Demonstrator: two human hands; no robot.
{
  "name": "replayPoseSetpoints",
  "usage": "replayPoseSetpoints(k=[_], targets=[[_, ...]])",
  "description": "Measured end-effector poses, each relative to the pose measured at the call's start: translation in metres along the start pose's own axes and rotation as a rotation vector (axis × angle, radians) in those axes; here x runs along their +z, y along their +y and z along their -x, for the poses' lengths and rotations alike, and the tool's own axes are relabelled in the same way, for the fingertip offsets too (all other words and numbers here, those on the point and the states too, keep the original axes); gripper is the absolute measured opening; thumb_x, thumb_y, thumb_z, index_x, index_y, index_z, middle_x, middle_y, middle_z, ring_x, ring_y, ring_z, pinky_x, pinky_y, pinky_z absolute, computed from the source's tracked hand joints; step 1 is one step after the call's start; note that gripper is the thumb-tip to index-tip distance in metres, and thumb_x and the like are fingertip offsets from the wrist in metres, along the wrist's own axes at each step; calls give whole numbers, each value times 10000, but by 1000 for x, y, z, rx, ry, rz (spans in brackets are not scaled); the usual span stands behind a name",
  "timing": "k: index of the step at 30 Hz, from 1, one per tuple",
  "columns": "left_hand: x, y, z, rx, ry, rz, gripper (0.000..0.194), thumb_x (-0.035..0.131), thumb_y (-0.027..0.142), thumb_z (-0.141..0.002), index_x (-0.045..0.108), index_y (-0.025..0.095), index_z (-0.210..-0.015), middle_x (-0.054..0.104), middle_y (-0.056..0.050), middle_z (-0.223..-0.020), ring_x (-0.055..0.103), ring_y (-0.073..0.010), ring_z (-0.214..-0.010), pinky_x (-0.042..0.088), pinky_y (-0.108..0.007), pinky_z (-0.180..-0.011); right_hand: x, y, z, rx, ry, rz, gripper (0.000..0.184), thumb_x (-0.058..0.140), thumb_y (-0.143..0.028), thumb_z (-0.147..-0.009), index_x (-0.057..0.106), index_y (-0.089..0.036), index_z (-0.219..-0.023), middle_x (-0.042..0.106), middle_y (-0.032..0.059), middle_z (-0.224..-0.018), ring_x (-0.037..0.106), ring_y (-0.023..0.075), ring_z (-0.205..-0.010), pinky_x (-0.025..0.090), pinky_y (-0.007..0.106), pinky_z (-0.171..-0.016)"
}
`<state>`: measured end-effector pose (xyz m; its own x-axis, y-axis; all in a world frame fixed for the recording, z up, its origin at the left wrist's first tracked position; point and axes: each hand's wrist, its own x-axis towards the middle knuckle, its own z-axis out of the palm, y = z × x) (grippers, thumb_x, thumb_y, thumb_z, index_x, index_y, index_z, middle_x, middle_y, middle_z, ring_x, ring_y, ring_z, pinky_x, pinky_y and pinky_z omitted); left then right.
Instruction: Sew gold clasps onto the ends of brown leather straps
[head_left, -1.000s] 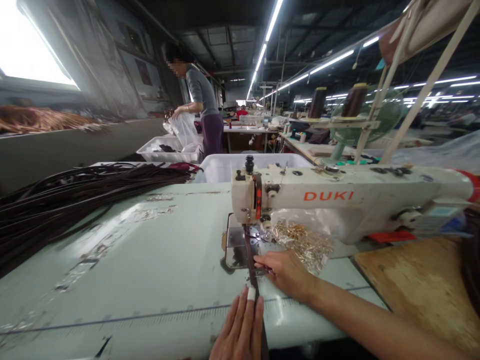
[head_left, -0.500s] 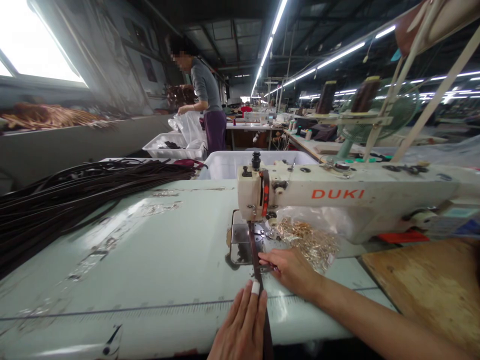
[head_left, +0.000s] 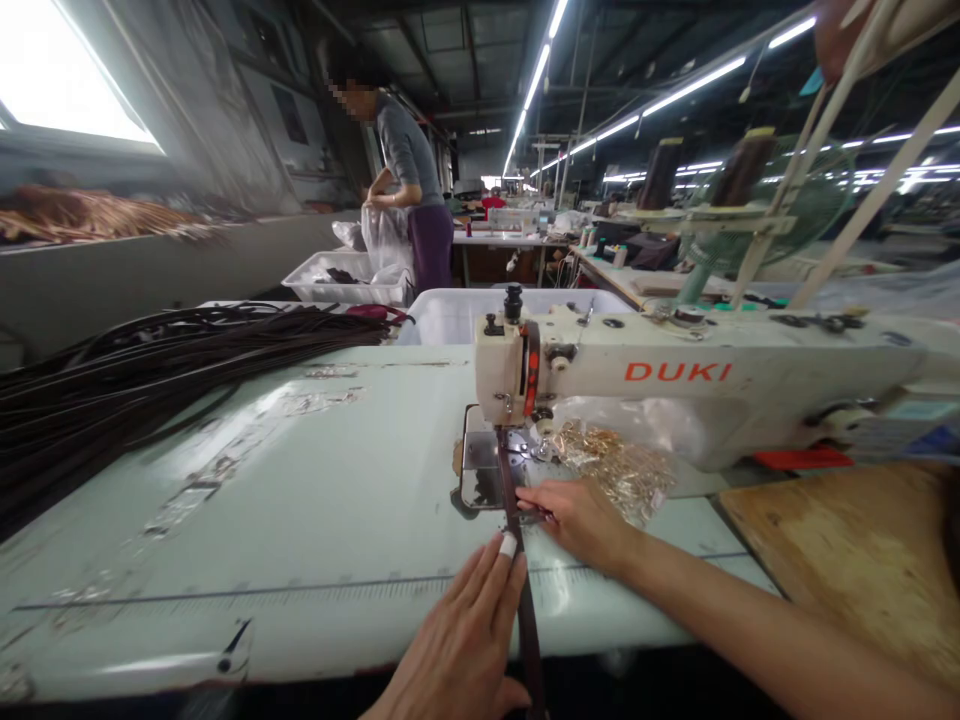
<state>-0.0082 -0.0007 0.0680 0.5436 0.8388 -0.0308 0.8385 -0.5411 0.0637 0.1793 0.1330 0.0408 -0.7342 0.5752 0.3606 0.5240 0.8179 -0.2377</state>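
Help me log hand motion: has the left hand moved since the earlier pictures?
Yes, slightly forward: the left hand reaches farther past the ruler line, closer to the metal plate below the sewing machine.

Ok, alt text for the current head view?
The left hand rests on a dark strap running under a DUKI sewing machine on a pale table; the right hand is at the strap's edge, nearer the machine. More dark strips lie heaped at left; behind, a person handles a plastic bag.

a hand could pass over the glossy pale-green tabletop [head_left: 337, 480] between the long dark-brown straps [head_left: 187, 370] and cream metal sewing machine [head_left: 592, 375]; a clear plastic bag of gold-coloured pieces [head_left: 619, 465] obstructs below its arm.
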Motion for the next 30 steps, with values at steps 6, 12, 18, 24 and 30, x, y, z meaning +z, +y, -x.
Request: replayPoseSetpoints(k=[6, 12, 18, 24, 30], targets=[[-7, -12, 7, -8, 69, 198, 951, 824, 339, -695, 275, 133, -1444, 259, -178, -1491, 249, -304, -1377, 329, -441, -1105, 2, 1, 0, 10, -11, 30, 293, 579, -171, -888, 621, -246, -1168, 709, 4, -989, 676, 194, -820, 501, 284, -690], [-13, -24, 4, 21, 130, 304, 761, 744, 266, -794, 313, 206, -1418, 356, -94, -1455, 353, -243, -1330, 369, -387, -1101, -1, 0, -1, 9, -28, 13, 292, 572, -166, -893, 619, -225, -1175, 710, 16, -995, 676, 196, -840, 506, 282, -703], [-30, -33, -6, 77, 152, 409, 492, 665, 167, -845, 472, 179, -1297, 502, -80, -1318, 490, -232, -1200, 445, -335, -1033, -3, -1, 0, 2, -36, -29, 295, 549, -150, -897, 614, -210, -1178, 706, 22, -996, 676, 194, -848, 512, 288, -737], [-25, -48, -21, 110, 172, 479, 230, 581, 165, -904, 590, 185, -1133, 585, -67, -1170, 550, -218, -1091, 457, -341, -997, 0, 0, 0, 9, -43, -3, 315, 558, -154, -887, 602, -234, -1188, 706, 11, -974, 676, 197, -807, 507, 289, -683], [-22, -66, -35, 209, 231, 475, 212, 468, 163, -962, 628, 176, -1101, 624, -59, -1079, 585, -186, -1026, 481, -295, -945, -3, -1, -2, -11, -18, -20, 373, 578, -58, -799, 626, -209, -1137, 708, 19, -909, 676, 189, -749, 496, 268, -650]])
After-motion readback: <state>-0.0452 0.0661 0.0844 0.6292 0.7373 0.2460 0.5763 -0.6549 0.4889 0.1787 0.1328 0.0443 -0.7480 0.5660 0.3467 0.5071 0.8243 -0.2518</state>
